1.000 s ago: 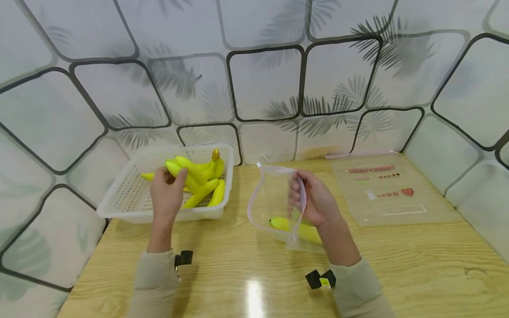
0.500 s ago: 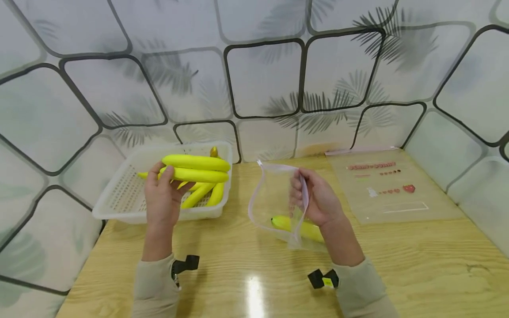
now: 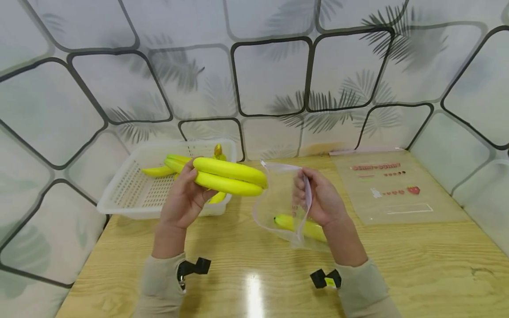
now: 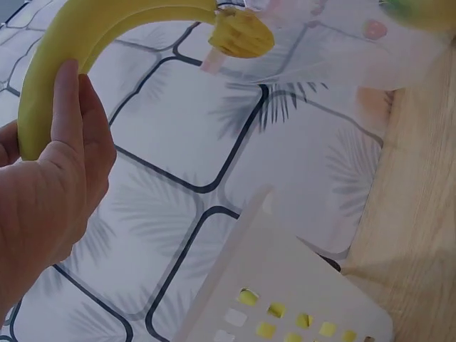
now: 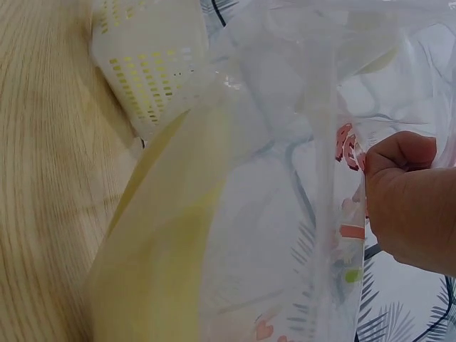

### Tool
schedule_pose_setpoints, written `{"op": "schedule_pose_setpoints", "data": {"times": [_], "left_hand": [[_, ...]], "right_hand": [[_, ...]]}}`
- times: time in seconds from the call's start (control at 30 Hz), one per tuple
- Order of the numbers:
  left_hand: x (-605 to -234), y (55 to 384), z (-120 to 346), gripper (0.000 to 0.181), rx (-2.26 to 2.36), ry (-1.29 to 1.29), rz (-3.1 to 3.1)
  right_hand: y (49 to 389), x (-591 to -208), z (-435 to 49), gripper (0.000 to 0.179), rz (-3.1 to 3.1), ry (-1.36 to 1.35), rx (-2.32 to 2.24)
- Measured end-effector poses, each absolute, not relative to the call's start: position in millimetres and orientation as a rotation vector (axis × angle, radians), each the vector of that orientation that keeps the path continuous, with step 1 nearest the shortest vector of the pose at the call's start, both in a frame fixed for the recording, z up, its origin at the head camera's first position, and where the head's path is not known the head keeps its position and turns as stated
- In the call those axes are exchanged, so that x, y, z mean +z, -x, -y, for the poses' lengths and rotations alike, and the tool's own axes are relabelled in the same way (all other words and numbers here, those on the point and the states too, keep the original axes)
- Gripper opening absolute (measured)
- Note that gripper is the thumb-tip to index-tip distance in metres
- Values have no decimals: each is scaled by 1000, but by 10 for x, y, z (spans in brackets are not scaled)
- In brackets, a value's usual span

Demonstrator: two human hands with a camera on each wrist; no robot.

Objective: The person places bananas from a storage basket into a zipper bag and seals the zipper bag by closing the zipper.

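Observation:
My left hand (image 3: 180, 201) grips a joined pair of yellow bananas (image 3: 230, 179) by one end, above the table between the basket and the bag. Their brownish stem end (image 4: 242, 34) points toward the bag in the left wrist view. A clear zip bag (image 3: 278, 194) with a pale pink top strip stands with its mouth spread toward the left. My right hand (image 3: 328, 201) pinches its right upper edge. Inside the bag lies another banana (image 3: 287, 222), partly covered by the bag's folds. The free tips of the held bananas are close to the bag's mouth.
A white perforated basket (image 3: 105, 206) with several more bananas (image 3: 159, 171) stands at the back left. Flat on the table at the right lies a second clear bag (image 3: 358, 212) with red print. A patterned cloth wall (image 3: 270, 79) encloses the back and sides.
My left hand has lifted the pair of bananas out of the basket and carried it right, toward the bag's mouth. My right hand keeps its hold on the bag.

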State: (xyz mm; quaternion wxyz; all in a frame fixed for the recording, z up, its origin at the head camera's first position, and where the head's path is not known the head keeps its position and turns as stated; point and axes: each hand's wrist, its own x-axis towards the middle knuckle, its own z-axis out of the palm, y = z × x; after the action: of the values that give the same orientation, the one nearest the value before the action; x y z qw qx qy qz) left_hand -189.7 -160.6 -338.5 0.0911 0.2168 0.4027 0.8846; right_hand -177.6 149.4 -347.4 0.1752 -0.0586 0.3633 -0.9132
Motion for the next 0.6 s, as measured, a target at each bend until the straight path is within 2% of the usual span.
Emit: {"op": "schedule_pose_setpoints", "data": {"times": [0.47, 0.6], "left_hand": [[-3454, 1902, 1619, 19, 2517, -888, -1036], [-3488, 1903, 1641, 25, 2472, -992, -959]], "right_hand": [[1782, -3478, -1500, 36, -1046, 182, -2584], [1790, -3482, -1499, 35, -1033, 182, -2580]]}}
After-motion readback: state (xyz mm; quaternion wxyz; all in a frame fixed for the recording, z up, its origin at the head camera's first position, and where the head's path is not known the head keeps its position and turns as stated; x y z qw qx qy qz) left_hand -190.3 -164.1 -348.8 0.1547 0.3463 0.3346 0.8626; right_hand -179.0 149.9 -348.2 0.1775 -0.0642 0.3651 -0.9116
